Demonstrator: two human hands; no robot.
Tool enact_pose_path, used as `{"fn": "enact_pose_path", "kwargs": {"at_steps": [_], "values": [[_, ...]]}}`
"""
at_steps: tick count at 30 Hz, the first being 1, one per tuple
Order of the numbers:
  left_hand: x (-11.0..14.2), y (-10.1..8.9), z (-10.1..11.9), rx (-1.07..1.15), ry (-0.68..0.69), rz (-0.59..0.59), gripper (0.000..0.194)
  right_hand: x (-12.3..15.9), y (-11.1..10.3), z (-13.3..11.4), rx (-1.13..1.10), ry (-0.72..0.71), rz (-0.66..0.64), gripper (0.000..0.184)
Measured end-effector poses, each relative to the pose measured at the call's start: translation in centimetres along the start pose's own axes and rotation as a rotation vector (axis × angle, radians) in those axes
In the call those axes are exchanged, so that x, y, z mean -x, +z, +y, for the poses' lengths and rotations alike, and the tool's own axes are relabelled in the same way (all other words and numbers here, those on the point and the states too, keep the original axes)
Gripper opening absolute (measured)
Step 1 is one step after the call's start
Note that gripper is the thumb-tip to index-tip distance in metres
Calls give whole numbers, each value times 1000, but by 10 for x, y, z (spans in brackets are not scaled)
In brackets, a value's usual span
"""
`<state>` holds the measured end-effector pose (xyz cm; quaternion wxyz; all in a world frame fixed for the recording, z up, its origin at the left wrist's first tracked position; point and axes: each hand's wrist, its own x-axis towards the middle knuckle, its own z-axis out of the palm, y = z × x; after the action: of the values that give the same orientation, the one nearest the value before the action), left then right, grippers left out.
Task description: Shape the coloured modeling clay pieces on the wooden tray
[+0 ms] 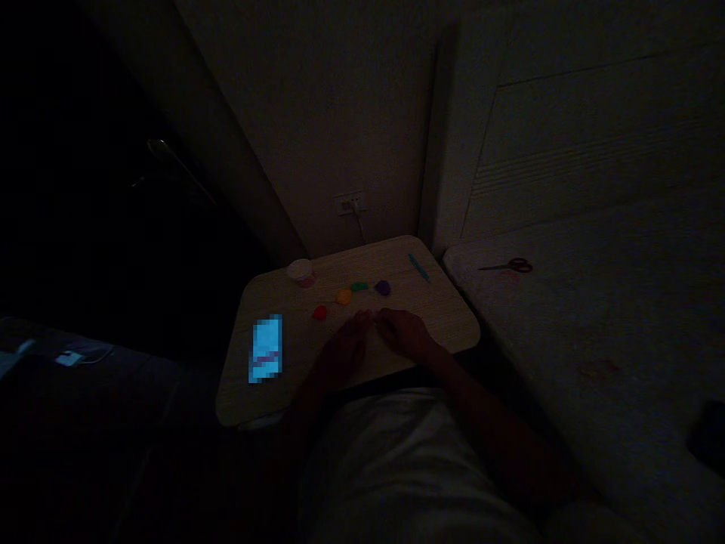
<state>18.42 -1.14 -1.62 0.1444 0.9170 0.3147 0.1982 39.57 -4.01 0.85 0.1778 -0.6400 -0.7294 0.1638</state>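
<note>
My left hand (352, 334) and my right hand (403, 330) meet over the front middle of a small wooden-topped table (306, 370). Their fingers are bent together at the tips; whatever is pinched there is too dark and small to make out. Just beyond them lie soft-looking lumps, like modelling clay: a red lump (320, 313), an orange lump (343, 296), a green lump (359, 287) and a purple lump (384, 288). The red one is nearest my left hand. None of these lumps touches my right hand.
A pale tub (300, 273) stands at the table's back left, and a lit, blurred screen (266, 349) lies at the left. A teal stick-like tool (419, 267) rests back right. Scissors (513, 265) lie on the pale surface (544, 325) beside the table. The room is very dark.
</note>
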Motion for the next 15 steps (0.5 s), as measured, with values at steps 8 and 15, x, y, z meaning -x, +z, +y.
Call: {"fn": "enact_pose_path", "kwargs": {"at_steps": [8, 15], "values": [[-1, -8, 0, 0, 11, -16, 59, 2, 3, -9, 39, 89, 25, 22], [-3, -8, 3, -21, 14, 89, 61, 7, 4, -25, 102, 205, 39, 24]]}}
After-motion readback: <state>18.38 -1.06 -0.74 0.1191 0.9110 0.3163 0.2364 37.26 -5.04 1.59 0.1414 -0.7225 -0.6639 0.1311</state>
